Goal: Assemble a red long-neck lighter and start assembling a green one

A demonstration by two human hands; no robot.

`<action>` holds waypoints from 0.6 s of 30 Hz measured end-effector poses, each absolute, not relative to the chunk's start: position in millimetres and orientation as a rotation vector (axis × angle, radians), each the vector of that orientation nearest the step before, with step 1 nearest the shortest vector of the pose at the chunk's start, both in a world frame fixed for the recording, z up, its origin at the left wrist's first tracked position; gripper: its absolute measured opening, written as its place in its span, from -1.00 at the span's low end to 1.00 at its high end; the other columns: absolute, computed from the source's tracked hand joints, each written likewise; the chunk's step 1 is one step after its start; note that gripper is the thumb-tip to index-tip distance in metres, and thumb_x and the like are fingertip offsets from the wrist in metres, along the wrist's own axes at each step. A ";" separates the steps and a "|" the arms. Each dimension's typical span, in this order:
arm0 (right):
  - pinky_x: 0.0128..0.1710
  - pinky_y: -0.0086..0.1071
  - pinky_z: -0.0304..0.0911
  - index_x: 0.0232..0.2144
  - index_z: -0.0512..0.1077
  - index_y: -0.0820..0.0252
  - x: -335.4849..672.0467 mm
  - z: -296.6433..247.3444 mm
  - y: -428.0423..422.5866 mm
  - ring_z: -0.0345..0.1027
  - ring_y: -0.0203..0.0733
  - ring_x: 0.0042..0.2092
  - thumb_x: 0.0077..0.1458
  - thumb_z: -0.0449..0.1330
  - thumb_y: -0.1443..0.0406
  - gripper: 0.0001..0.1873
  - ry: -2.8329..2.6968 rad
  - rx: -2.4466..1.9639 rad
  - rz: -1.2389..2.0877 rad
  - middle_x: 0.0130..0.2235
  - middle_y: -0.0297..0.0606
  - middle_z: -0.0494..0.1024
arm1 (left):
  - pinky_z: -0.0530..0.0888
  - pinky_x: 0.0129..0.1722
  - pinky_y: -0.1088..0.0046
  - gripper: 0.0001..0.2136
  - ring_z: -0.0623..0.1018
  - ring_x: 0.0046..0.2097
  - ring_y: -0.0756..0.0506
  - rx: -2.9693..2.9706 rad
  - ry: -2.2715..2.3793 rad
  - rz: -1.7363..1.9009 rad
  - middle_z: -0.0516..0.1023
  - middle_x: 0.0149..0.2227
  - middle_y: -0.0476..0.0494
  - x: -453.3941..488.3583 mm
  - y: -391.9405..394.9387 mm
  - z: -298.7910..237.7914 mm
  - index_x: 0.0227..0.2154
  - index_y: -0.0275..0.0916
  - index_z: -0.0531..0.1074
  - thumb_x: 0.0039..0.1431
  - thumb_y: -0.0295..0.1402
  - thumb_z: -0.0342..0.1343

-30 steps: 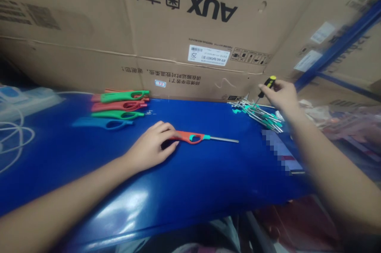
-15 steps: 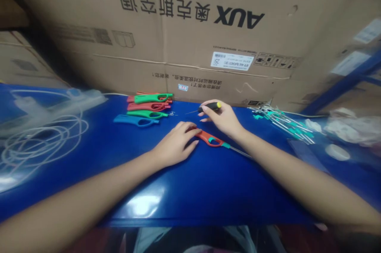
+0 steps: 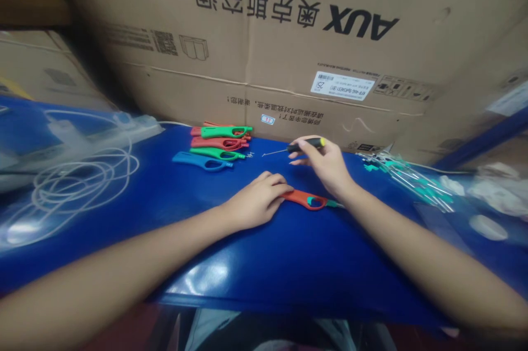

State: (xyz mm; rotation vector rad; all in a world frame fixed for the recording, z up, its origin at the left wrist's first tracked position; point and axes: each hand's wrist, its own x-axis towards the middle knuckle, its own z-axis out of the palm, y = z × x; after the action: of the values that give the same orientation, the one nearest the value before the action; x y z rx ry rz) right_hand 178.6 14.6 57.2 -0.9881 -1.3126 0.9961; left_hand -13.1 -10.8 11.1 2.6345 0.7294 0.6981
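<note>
My left hand [image 3: 259,199] lies curled over the rear end of an orange-red gas lighter [image 3: 300,198], pressing it against the blue tabletop. The lighter has a teal trigger and collar, and its metal tube runs right, partly behind my right wrist. Above it, my right hand [image 3: 324,161] grips a small screwdriver [image 3: 295,148] with a black and yellow handle. The thin shaft points left, its tip close to a few tiny screws [image 3: 250,155]; whether a screw sits on the tip is too small to tell. Left of them lies a stack of red, green and blue lighter bodies [image 3: 214,155].
Metal lighter tubes with teal parts [image 3: 412,177] lie in a heap at the right. A coiled white cable [image 3: 82,175] covers the left of the blue table [image 3: 256,268]. A large cardboard box [image 3: 280,48] stands along the back. Crumpled white plastic [image 3: 499,188] lies far right.
The view has swung left, so everything appears farther right. The held lighter lies slightly flatter. Both hands keep their grips, and the screwdriver tip stays near the screws.
</note>
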 end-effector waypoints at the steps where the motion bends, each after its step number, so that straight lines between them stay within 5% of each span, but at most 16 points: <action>1: -0.40 -0.37 0.52 -0.34 0.51 0.20 184.3 61.7 8.1 0.52 -0.27 -0.38 -0.03 0.39 0.06 -0.66 -1.263 -0.986 0.985 -0.30 -0.26 0.60 | 0.41 0.06 0.22 -0.72 0.42 -0.02 -0.18 2.610 0.699 0.701 0.49 -0.03 -0.23 -12.6 -11.1 10.4 0.05 -0.24 0.47 0.37 -0.44 -0.03; 11: -0.67 -0.45 0.23 -0.50 0.41 0.18 228.7 62.1 -32.0 0.25 -0.39 -0.61 0.00 0.29 0.16 -0.78 -0.964 -0.992 0.938 -0.48 -0.37 0.47 | 0.45 0.06 0.22 -0.65 0.54 -0.01 -0.16 2.288 0.561 0.725 0.59 -0.03 -0.18 6.3 -30.7 3.9 0.03 -0.19 0.52 0.20 -0.29 0.28; 18: -0.68 -0.43 0.23 -0.51 0.39 0.15 231.9 40.9 -38.7 0.18 -0.40 -0.64 0.04 0.26 0.16 -0.79 -0.903 -1.025 1.022 -0.49 -0.37 0.45 | 0.56 -0.07 0.30 -0.66 0.62 -0.14 -0.10 1.781 0.770 0.811 0.64 -0.14 -0.20 10.6 -33.6 4.4 -0.05 -0.29 0.55 0.14 -0.25 0.31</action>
State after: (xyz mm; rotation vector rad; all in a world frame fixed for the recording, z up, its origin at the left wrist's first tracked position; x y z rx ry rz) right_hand 231.9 -38.7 40.9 -1.0251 -0.9031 1.0215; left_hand 10.6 -33.6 4.4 1.7805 0.7697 0.8106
